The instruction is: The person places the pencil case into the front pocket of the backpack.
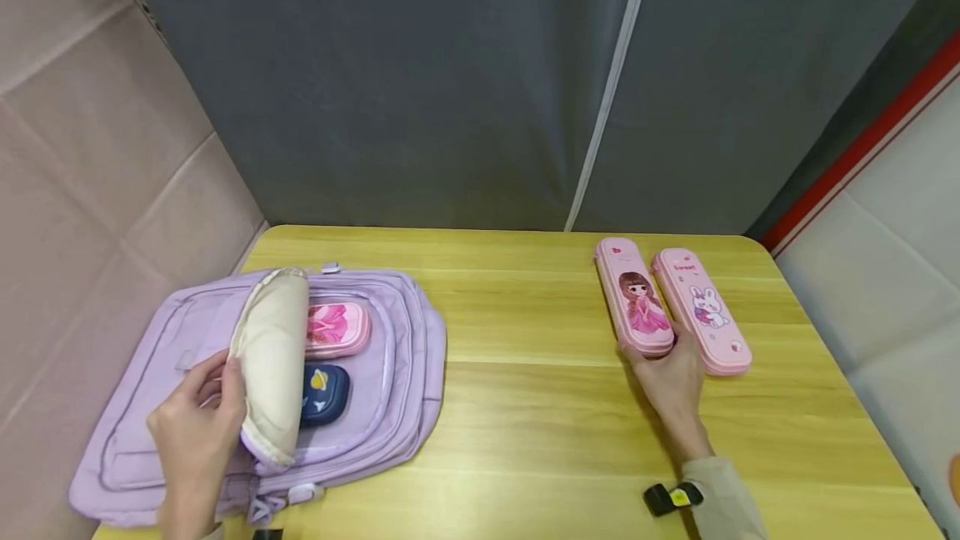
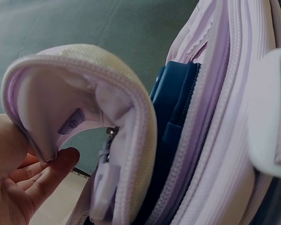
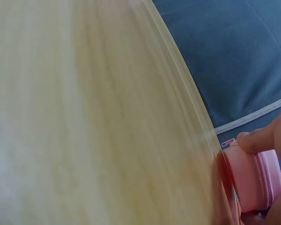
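A lilac backpack (image 1: 150, 357) lies on its back at the left of the table. My left hand (image 1: 198, 415) pinches the edge of its front pocket flap (image 1: 273, 365), folding it back so the cream lining shows. Inside the pocket sit a pink case (image 1: 341, 328) with a dress print and a dark blue case (image 1: 326, 394) with a planet print, both partly covered by the flap. At the right, my right hand (image 1: 671, 373) grips the near end of a pink pencil case (image 1: 633, 294) with a long-haired girl on it. The right wrist view shows its zipper side (image 3: 257, 178) under my thumb.
A second pink pencil case (image 1: 703, 311) with a white rabbit lies just right of the gripped one. Bare wooden table (image 1: 510, 407) stretches between backpack and cases. A grey curtain (image 1: 412, 90) hangs behind, with pale walls on both sides.
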Available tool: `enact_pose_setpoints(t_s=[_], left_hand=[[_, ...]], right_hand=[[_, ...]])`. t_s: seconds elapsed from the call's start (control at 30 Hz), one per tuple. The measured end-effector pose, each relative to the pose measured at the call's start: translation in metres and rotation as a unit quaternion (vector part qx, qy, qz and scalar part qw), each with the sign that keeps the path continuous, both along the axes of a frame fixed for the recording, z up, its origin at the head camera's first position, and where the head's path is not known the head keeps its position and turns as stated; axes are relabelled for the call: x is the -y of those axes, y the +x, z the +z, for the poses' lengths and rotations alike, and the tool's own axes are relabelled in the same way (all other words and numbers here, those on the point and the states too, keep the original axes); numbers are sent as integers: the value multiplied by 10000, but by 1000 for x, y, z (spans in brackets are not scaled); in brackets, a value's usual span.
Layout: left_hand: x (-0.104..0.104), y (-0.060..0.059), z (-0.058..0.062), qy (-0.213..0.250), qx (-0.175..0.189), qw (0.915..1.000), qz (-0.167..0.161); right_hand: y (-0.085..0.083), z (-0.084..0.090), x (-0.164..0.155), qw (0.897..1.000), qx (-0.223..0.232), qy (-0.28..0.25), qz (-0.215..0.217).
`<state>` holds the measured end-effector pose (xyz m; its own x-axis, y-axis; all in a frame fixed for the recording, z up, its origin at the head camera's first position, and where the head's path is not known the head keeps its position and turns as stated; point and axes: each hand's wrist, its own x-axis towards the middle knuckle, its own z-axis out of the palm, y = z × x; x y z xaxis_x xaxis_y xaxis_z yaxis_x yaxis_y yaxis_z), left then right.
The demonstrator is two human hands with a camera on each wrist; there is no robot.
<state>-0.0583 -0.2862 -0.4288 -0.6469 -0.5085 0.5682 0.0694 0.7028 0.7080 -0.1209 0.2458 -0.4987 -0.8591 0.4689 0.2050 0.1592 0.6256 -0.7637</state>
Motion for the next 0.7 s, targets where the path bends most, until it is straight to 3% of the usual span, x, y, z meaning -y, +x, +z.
enact_pose_setpoints(t_s=[0.2, 0.57, 0.7], left_hand=[[-2, 0, 1, 63, -52, 10000, -39], [-6, 0, 4, 122, -318, 9993, -155], [-10, -1, 6, 541, -358, 9976, -226]], right_hand=[[-1, 1, 2, 9999, -80, 36, -49], [2, 11, 15, 9977, -650, -12, 210], [2, 18, 21, 9970, -705, -81, 300]])
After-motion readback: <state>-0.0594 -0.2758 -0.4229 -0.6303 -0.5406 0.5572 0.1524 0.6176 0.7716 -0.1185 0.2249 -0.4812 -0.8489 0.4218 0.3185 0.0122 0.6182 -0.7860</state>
